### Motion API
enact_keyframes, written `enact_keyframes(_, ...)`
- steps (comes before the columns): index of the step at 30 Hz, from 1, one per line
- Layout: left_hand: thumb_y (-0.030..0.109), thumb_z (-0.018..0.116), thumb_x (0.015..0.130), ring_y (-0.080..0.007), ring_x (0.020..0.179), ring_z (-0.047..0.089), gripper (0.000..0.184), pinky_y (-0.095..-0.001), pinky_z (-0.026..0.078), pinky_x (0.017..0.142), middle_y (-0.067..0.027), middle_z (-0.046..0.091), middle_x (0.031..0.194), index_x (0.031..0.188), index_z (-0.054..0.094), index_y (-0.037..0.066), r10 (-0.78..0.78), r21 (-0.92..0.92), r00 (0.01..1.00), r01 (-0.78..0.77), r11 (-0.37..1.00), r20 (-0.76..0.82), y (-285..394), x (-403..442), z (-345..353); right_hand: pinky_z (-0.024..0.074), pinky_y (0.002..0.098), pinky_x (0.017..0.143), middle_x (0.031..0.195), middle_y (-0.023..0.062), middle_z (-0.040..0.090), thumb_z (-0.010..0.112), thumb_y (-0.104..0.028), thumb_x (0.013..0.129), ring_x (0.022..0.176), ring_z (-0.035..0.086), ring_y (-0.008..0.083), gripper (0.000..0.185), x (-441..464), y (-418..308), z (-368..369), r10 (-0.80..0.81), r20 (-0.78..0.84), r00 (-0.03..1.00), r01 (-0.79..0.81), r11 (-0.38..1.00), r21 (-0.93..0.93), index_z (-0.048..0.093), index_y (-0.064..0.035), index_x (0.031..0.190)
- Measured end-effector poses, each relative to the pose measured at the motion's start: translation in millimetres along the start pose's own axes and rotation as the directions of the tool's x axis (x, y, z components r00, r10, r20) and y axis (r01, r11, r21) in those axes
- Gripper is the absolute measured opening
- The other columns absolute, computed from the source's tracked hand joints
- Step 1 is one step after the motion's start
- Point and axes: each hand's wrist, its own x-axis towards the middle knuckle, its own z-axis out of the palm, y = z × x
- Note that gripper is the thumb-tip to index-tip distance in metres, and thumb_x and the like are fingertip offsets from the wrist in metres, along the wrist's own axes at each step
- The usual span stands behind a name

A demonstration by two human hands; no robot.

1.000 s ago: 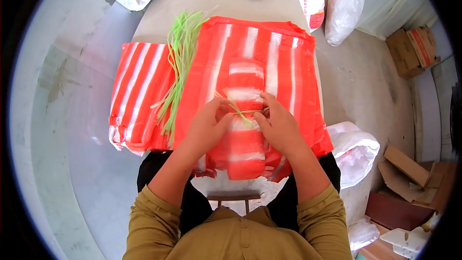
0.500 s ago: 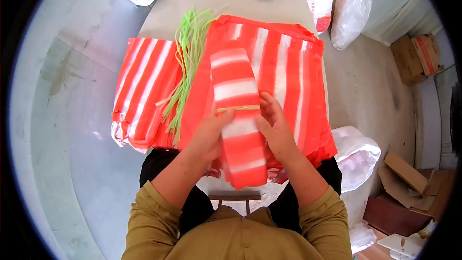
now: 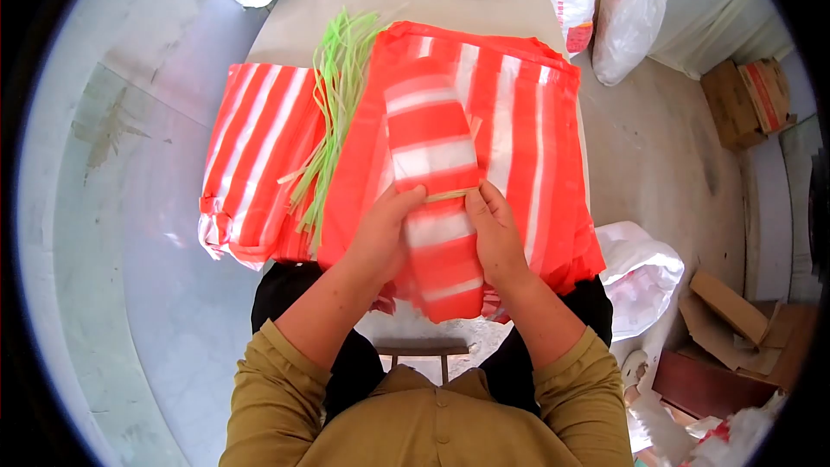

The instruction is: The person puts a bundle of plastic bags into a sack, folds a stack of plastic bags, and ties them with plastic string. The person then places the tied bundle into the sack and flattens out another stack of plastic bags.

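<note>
Grip of both hands (image 3: 380, 229) (image 3: 500, 238): oblong plastic bundle (image 3: 437, 177)

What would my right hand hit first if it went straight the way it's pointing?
Probably the striped bundle, near its tie: your right hand angles toward it and seems to touch its edge, though depth is unclear.

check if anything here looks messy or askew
Slightly: the big stack under the bundle isn't squared up; its layers stick out unevenly at the right edge. The green strips beside it lie loose, ends uneven.
</note>
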Motion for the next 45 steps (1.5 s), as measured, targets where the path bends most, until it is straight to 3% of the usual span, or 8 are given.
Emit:
enact_keyframes(12,0.023,0.053,0.105,-0.0203,0.12,0.054,0.048,-0.0354,0.046,0.102,-0.0112,0.055,0.137,0.145,0.041,0.002,0.04,0.169,0.996,-0.027,0.985,-0.074,-14,-49,5,0.0474,0.0292,0.093,0.115,0.0048,0.063,0.053,-0.02,0.105,0.103,0.058,0.0123,0.031,-48,-22,15,-0.035,-0.135,0.99,0.039,0.999,0.023,0.058,0.0,0.128)
enact_keyframes(16,0.015,0.059,0.1,-0.0189,0.121,0.053,0.049,-0.0361,0.046,0.101,-0.0138,0.054,0.134,0.143,0.041,-0.001,0.165,0.562,0.986,-0.142,0.815,0.009,-29,-106,10,0.0478,0.03,0.091,0.116,0.0057,0.062,0.052,-0.012,0.102,0.104,0.057,0.0127,0.027,-85,2,18,-0.146,-0.1,0.984,0.141,0.989,-0.052,0.057,-0.0007,0.127)
enact_keyframes(23,0.009,0.052,0.105,-0.0115,0.118,0.056,0.044,-0.0312,0.047,0.101,-0.0055,0.058,0.133,0.147,0.04,0.003,0.107,0.578,0.965,-0.231,0.782,0.24,-38,-181,-11,0.0472,0.0376,0.106,0.134,0.0071,0.059,0.058,-0.012,0.101,0.121,0.057,0.0188,0.041,-160,-9,34,-0.045,0.044,0.998,0.038,0.986,0.16,0.047,-0.0031,0.14)
enact_keyframes(30,0.011,0.058,0.104,-0.011,0.121,0.054,0.048,-0.0299,0.045,0.103,-0.0054,0.057,0.135,0.147,0.039,0.003,0.11,0.554,0.963,-0.233,0.799,0.246,-49,-235,10,0.0549,0.0388,0.097,0.125,0.0103,0.065,0.063,-0.003,0.096,0.113,0.065,0.0229,0.042,-206,-42,67,0.003,-0.186,0.983,0.048,0.961,0.271,0.051,-0.0031,0.136)
enact_keyframes(33,0.012,0.061,0.103,-0.0106,0.123,0.052,0.05,-0.0298,0.044,0.104,-0.0058,0.054,0.138,0.147,0.039,0.003,0.172,0.707,0.931,-0.358,0.61,0.322,-59,-238,6,0.055,0.0382,0.096,0.125,0.0101,0.066,0.063,-0.002,0.095,0.111,0.066,0.0224,0.041,-224,-54,72,-0.042,-0.237,0.971,0.105,0.959,0.264,0.053,-0.0035,0.135)
enact_keyframes(36,0.012,0.059,0.104,-0.0103,0.125,0.05,0.047,-0.0301,0.044,0.104,-0.0058,0.053,0.139,0.146,0.04,0.004,0.048,0.722,0.955,-0.253,0.644,0.292,-61,-243,8,0.0551,0.0374,0.096,0.124,0.0101,0.066,0.063,-0.003,0.095,0.111,0.066,0.0222,0.039,-230,-52,59,-0.099,-0.222,0.97,0.158,0.952,0.262,0.054,-0.0035,0.132)
enact_keyframes(39,0.011,0.058,0.104,-0.0124,0.125,0.051,0.048,-0.0308,0.044,0.104,-0.006,0.054,0.137,0.147,0.038,0.005,0.173,0.741,0.891,-0.447,0.501,0.42,-73,-237,5,0.0552,0.0369,0.095,0.124,0.0103,0.067,0.063,-0.003,0.095,0.111,0.066,0.0222,0.034,-225,-50,40,-0.147,-0.233,0.961,0.207,0.944,0.258,0.057,-0.0032,0.129)
enact_keyframes(45,0.006,0.063,0.096,-0.0117,0.116,0.052,0.037,-0.03,0.044,0.1,-0.0046,0.054,0.125,0.131,0.051,0.006,0.334,0.437,0.861,-0.488,0.756,0.383,-70,-239,34,0.055,0.037,0.094,0.121,0.009,0.067,0.066,-0.003,0.093,0.11,0.065,0.0213,0.035,-226,-51,31,-0.229,-0.28,0.932,0.316,0.894,0.317,0.057,-0.0039,0.127)
